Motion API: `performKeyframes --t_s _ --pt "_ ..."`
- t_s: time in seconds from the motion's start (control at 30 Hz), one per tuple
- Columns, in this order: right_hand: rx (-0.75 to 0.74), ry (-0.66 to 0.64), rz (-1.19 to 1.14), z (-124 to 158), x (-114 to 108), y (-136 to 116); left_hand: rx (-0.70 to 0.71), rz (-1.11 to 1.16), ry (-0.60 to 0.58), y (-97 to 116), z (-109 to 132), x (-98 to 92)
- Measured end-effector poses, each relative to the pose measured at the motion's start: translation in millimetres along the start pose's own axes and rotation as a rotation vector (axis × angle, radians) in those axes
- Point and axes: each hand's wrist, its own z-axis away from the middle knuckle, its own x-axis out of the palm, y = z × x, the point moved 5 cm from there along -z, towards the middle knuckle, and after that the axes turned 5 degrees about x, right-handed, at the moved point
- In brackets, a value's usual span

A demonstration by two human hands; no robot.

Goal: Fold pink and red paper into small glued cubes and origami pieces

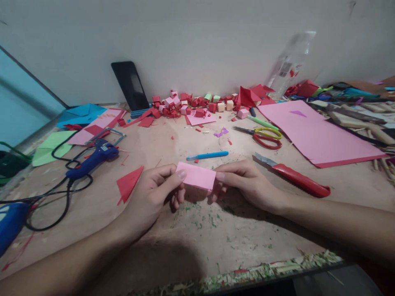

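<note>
A small pink paper rectangle (197, 176) is held up between my two hands, above the wooden table. My left hand (159, 189) pinches its left end, with the thumb on top. At the right end, my right hand (247, 181) grips it between thumb and fingers. Just beyond the paper lies a blue pen-like tool (207, 156). To the right of it are a red-handled knife (299, 179) and scissors (262, 135) with yellow and red handles. A red paper triangle (129, 183) lies beside my left hand.
A blue glue gun (95, 158) with a black cable lies at left. Along the wall are small paper cubes (200, 102), a leaning phone (130, 85) and a plastic bottle (290, 65). Pink sheets (321, 135) lie at right; scraps line the front edge.
</note>
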Motion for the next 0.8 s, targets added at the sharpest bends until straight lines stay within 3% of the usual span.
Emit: performKeyframes --t_s 0.1,0.27,0.57,0.8 --pt "-0.017 0.02 -0.013 -1 -2 -1 0.009 -0.06 0.003 2 1 1.6" --pt "0.089 0.0 0.06 -1 0 -1 0.037 -0.15 -0.056 4 4 8.4" --pt "0.083 -0.01 0.1 -1 -1 -1 0.131 -0.134 0.015 7 6 2.3" --pt "-0.008 -0.066 0.258 1 7 -7 0.11 -0.333 -0.151 14 8 20.9"
